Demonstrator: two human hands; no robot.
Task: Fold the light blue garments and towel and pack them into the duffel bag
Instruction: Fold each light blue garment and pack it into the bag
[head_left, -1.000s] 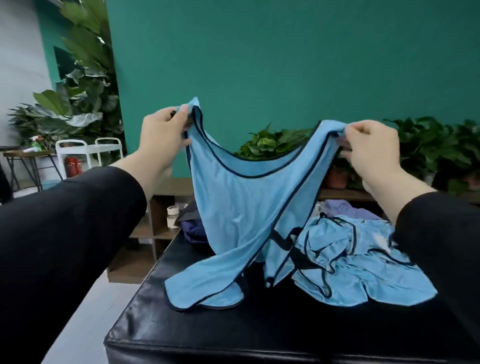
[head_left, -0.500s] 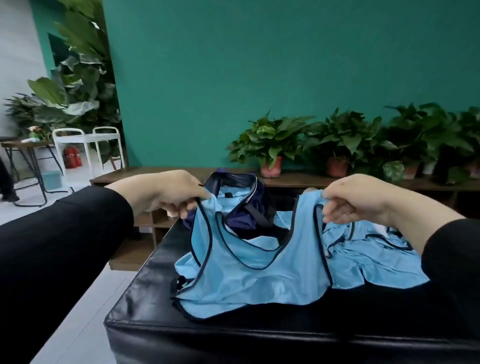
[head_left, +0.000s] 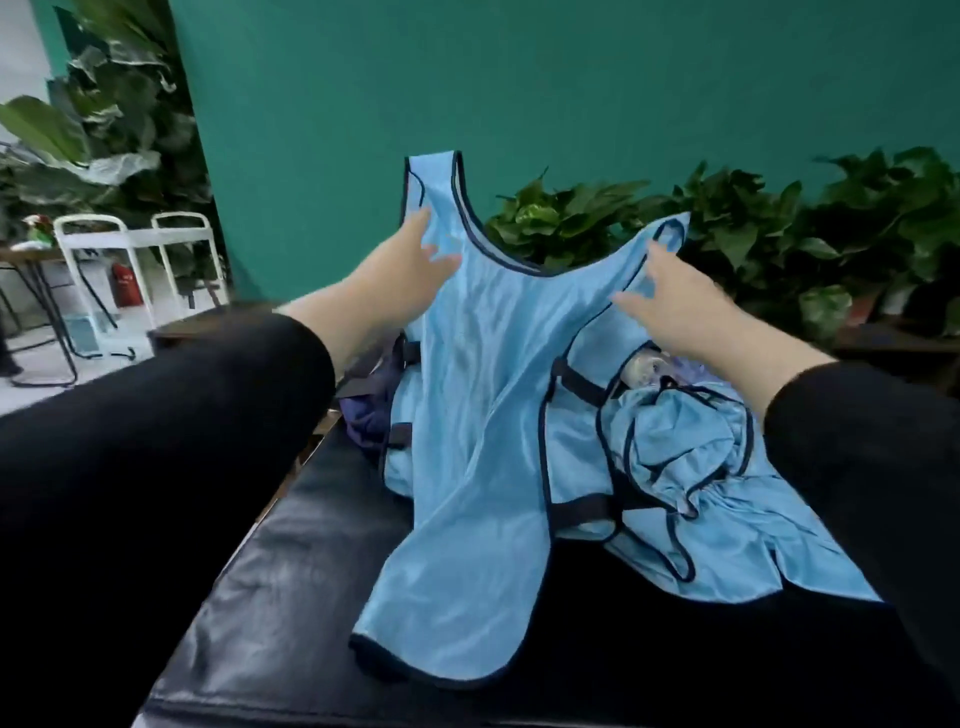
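Far left, beyond the black padded bench (head_left: 291, 597): large-leaved plant (head_left: 93, 130), white metal cart (head_left: 140, 270), red extinguisher (head_left: 123, 283) on the floor. Left hand (head_left: 400, 280) raised above the bench's far-left corner, fingers fairly straight and spread, against the left shoulder strap of the light blue vest (head_left: 478, 415); whether pinching or merely pressing the cloth, cannot tell through the blur. Dark navy duffel bag (head_left: 371, 410) at the far-left edge of the bench, mostly hidden behind the vest. Vest lifted by its shoulders, dark-trimmed, hanging down the middle, lower hem draped onto the bench toward the near edge. Right hand (head_left: 680, 312) up at the right strap, fingers splayed and loosely extended, touching the fabric; grip unclear. Below it, toward the right edge, a crumpled heap of light blue garments (head_left: 691, 467) on the bench. Behind, along the green wall (head_left: 519, 78), a row of potted plants (head_left: 753, 228).
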